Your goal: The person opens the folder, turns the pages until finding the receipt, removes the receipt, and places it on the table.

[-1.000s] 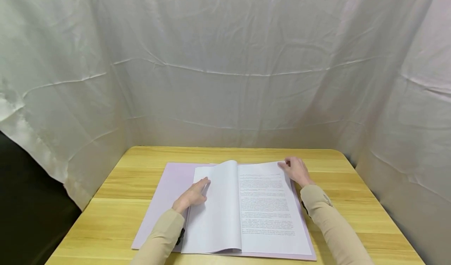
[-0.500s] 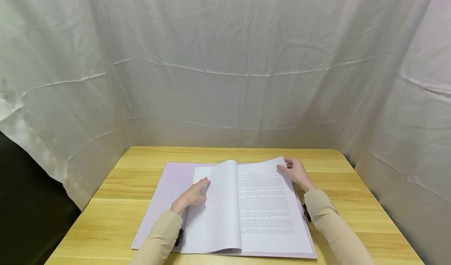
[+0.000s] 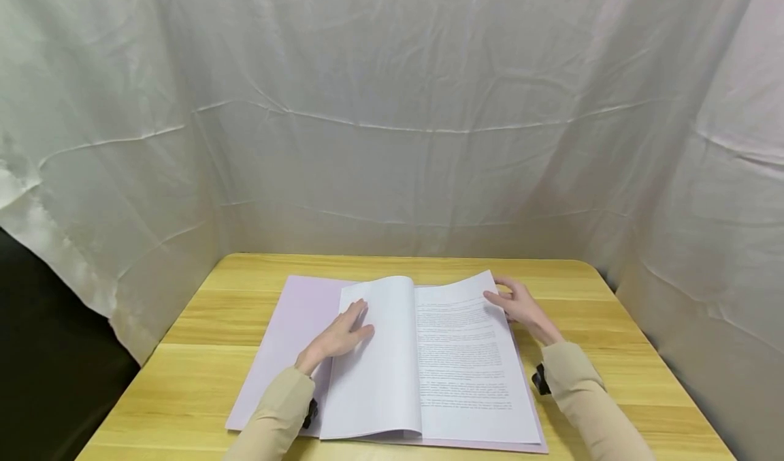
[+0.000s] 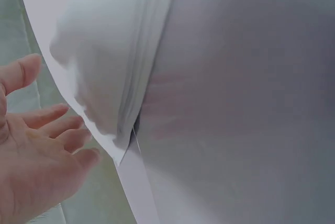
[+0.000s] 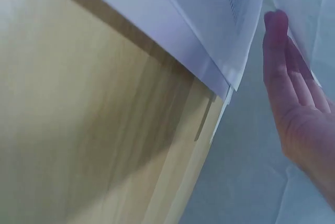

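Observation:
A lilac folder (image 3: 294,331) lies spread on the table, holding a stack of white papers. The turned sheets (image 3: 386,372) bulge up on the left side near the fold. My left hand (image 3: 337,333) is over their outer edge, and the left wrist view shows its fingers loosely extended beside the sheets. On the right is a printed page (image 3: 462,359) whose top outer corner stands raised. My right hand (image 3: 519,308) pinches that corner, thumb on the printed face and fingers behind. In the right wrist view the lifted page (image 5: 293,4) stands above the lower sheets.
The wooden table (image 3: 612,352) extends on both sides of the folder. Grey fabric (image 3: 392,168) hangs behind the table and along both sides. A dark area (image 3: 49,352) shows at the lower left.
My right hand has raised the page's top corner and its wrist has moved slightly right. My left hand's thumb has spread outward, and the folder with its sheets has shifted a little.

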A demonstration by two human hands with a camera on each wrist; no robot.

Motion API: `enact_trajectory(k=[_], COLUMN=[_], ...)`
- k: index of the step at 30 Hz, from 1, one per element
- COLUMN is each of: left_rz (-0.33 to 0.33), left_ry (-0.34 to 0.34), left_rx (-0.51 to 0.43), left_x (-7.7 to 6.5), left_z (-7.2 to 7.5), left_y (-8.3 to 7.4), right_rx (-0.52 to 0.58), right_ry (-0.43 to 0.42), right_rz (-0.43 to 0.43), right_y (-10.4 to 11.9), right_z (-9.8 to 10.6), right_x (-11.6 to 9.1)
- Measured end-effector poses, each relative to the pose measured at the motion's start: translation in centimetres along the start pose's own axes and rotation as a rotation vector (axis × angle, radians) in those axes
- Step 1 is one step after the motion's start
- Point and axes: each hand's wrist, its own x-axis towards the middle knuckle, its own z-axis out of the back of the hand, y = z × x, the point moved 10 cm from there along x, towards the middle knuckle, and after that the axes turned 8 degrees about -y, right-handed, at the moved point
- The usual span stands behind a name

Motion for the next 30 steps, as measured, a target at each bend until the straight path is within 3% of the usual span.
enact_trajectory(k=[5, 14, 24, 30], left_rz=[-0.008, 0.011, 0.05, 0.064], left_ry=[-0.012, -0.048, -0.081, -0.095], left_rx=[0.002, -0.019, -0.065, -0.084], left_x=[0.0, 0.0, 0.1, 0.2], left_z=[0.1, 0.4, 0.4, 0.4], left_y=[-0.3, -0.4, -0.3, -0.4], right_rx=[0.046, 0.163, 0.397, 0.452], right_ry=[0.031, 0.124, 0.259, 0.297], right_rz=[-0.028, -0.001, 0.014, 0.019], right_y=[-0.1, 0.6, 1.7, 2.6], right_z=[-0.2, -1.3, -3.2, -3.6], right_x=[-0.9, -2.5, -4.0, -4.8])
